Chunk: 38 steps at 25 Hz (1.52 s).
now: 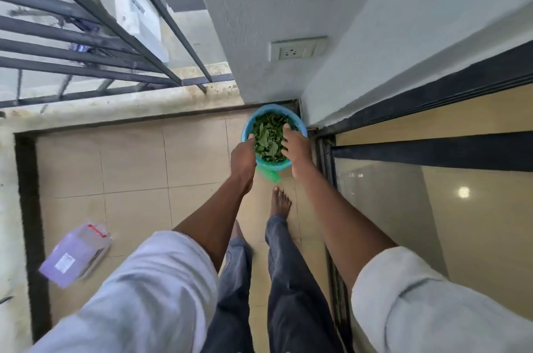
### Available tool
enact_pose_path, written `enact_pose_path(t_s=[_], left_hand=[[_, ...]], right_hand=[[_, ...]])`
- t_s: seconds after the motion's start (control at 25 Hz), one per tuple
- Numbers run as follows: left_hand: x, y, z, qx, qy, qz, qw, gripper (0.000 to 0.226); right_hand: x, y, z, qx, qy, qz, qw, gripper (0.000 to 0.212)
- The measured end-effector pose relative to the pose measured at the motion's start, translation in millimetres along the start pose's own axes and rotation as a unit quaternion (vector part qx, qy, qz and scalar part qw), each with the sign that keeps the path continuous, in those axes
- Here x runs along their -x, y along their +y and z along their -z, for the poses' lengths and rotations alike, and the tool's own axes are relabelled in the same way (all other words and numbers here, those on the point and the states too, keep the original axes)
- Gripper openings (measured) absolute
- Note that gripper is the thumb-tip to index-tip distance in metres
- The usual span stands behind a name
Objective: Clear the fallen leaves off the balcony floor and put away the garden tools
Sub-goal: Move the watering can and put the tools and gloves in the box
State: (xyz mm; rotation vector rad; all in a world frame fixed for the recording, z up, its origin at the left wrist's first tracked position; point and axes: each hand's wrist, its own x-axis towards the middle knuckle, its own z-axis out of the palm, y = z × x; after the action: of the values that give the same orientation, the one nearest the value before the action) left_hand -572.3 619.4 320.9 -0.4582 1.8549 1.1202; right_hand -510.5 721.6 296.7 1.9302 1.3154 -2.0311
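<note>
White sleeves (150,280) reach out. The left hand (243,157) grips the blue bin (275,110); the right hand (297,145) presses leaves (266,136) with flat fingers. Next, I think, tools get put away.

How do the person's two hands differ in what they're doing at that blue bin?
The left hand grips the blue bin at its near-left rim, fingers curled over the edge. The right hand lies flatter, its fingers spread on the green leaves inside, towards the right rim. Both reach the bin from above on bare forearms.
</note>
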Motion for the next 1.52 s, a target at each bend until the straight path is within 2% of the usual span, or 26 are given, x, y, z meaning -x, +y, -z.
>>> enact_pose_path(t_s=[0.12,0.2,0.28,0.36,0.48,0.56,0.8,1.08,1.28,1.44,1.52], left_hand=[[70,30,20,-0.149,0.017,-0.064,0.987,0.026],[110,42,40,-0.279,0.012,-0.110,0.954,0.034],[139,51,61,-0.359,0.005,-0.143,0.922,0.041],[165,56,85,-0.395,0.010,-0.155,0.905,0.048],[195,50,117,-0.403,0.036,-0.158,0.901,0.051],[206,41,134,-0.410,0.054,-0.151,0.898,0.049],[231,-21,200,-0.376,0.120,-0.055,0.917,0.048],[262,-104,273,-0.254,0.178,-0.006,0.951,0.045],[277,-167,336,-0.150,0.266,0.053,0.951,0.035],[296,-210,358,-0.093,0.316,0.080,0.941,0.033],[306,-228,361,-0.053,0.341,0.104,0.933,0.035]], right_hand=[[84,-25,2,0.197,0.024,0.100,0.975,0.016],[133,-40,5,0.335,0.020,0.138,0.932,0.010],[173,-54,4,0.448,0.014,0.169,0.878,0.015],[210,-64,1,0.528,0.002,0.185,0.829,0.024],[250,-62,-12,0.611,-0.036,0.225,0.758,0.025],[264,-56,-23,0.638,-0.063,0.230,0.732,0.027],[305,-20,-72,0.704,-0.133,0.268,0.644,0.031],[346,47,-136,0.771,-0.222,0.348,0.485,0.029],[386,90,-196,0.760,-0.265,0.434,0.404,0.025],[419,128,-227,0.756,-0.329,0.477,0.304,0.008],[432,141,-238,0.751,-0.352,0.503,0.243,0.009]])
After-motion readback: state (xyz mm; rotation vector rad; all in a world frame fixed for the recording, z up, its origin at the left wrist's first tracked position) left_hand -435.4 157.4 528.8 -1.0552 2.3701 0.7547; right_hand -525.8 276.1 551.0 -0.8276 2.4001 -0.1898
